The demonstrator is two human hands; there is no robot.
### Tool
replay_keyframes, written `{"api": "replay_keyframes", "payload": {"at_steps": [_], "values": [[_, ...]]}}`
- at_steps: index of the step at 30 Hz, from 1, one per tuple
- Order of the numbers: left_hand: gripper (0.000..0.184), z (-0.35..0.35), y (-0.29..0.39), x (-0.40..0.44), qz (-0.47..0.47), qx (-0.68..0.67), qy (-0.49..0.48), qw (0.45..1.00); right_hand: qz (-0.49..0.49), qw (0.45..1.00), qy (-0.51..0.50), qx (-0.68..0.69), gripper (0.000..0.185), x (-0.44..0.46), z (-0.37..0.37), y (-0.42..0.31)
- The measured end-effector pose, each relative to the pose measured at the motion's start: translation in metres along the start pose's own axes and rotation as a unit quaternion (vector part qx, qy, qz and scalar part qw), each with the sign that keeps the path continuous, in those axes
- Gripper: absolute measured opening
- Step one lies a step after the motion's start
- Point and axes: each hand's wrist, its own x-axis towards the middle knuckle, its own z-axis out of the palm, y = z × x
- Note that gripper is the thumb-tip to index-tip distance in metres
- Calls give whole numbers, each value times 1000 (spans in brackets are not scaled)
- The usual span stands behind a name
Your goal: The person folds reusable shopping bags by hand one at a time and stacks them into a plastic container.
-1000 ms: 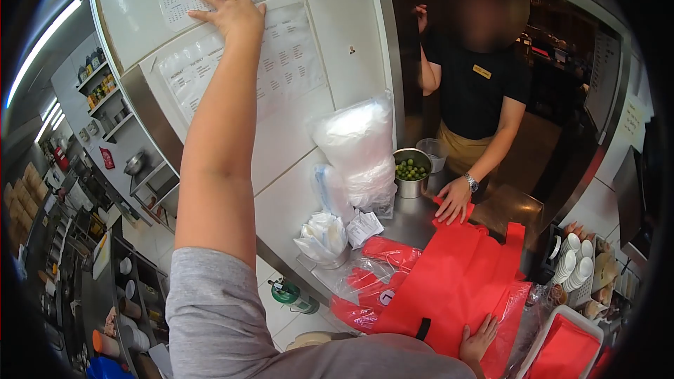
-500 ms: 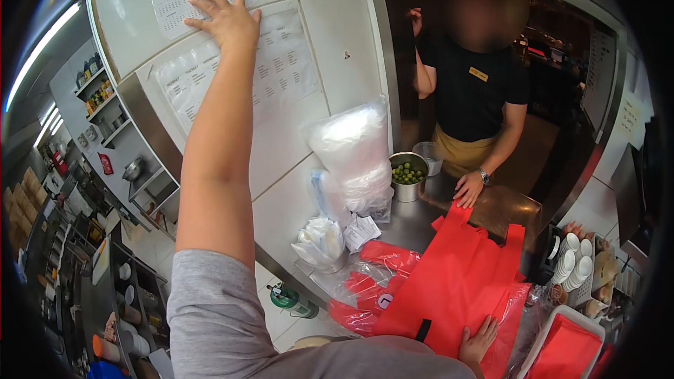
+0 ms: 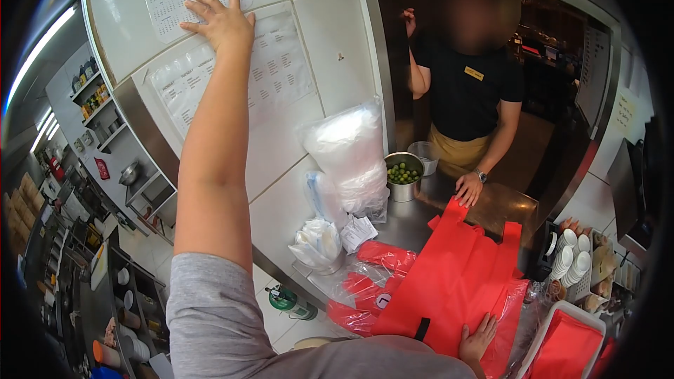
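My left hand is spread open against the tiled wall, its fingers over the lower part of a 2026 calendar sheet. Just below it hangs a printed weekday schedule, partly covered by my forearm. On the steel counter lies a red fabric bag with its handles pointing away from me. My right hand rests flat on the bag's near right part, fingers stretched out. Across the counter, a co-worker's hand touches one of the bag's handles.
Plastic-wrapped red packs lie left of the bag. Behind them stand clear plastic bags and a pot of green citrus fruits. To the right are stacked white cups and a bin of red fabric. A green cylinder stands on the floor.
The view has shifted slightly, so most things sit a little further left. Both my hands keep their places on the wall and the bag, and the co-worker's hand stays on the handle.
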Motion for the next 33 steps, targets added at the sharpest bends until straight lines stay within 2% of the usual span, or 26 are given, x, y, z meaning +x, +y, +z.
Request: {"api": "replay_keyframes", "payload": {"at_steps": [13,14,16,17,18,19,20,21,22,24,25,27,28,30,31,32,33], "values": [[67,-8,2,-2,-4,-40,-2,999,-1,1000,5,13,82,-1,-1,1],[68,-13,5,-7,2,-163,-8,987,2,1000,2,10,82,1,-1,1],[68,-23,21,-38,46,-391,-17,919,-5,1000,7,22,83,0,-1,3],[66,-28,31,-69,82,-494,-16,865,-4,1000,11,22,84,1,2,4],[64,-43,38,-112,178,-575,-33,798,-12,999,16,26,85,3,6,7],[62,-61,43,-165,270,-650,-57,708,-11,1000,15,25,86,3,12,15],[57,-69,52,-226,325,-691,-112,637,-47,997,53,28,88,7,28,31],[57,-79,53,-288,366,-704,-207,572,-12,999,18,35,85,12,6,17],[57,-91,57,-344,405,-709,-297,495,-2,999,27,23,79,19,-1,14],[59,-106,61,-441,410,-643,-515,391,24,998,64,6,61,35,-3,15],[59,-104,64,-491,423,-642,-533,352,58,998,38,4,53,42,-16,5],[63,-97,82,-581,347,-611,-586,404,91,994,57,-4,49,52,-10,7],[63,-95,84,-613,356,-613,-590,387,111,992,58,17,47,54,-8,6],[69,-96,91,-657,324,-588,-510,538,139,987,83,21,43,56,-6,1],[69,-105,92,-657,261,-611,-524,533,151,982,105,35,39,57,-5,2],[69,-98,96,-672,266,-612,-528,525,159,981,104,30,39,59,2,11],[67,-89,101,-687,188,-664,-521,502,161,979,95,85,31,63,9,19]]}}
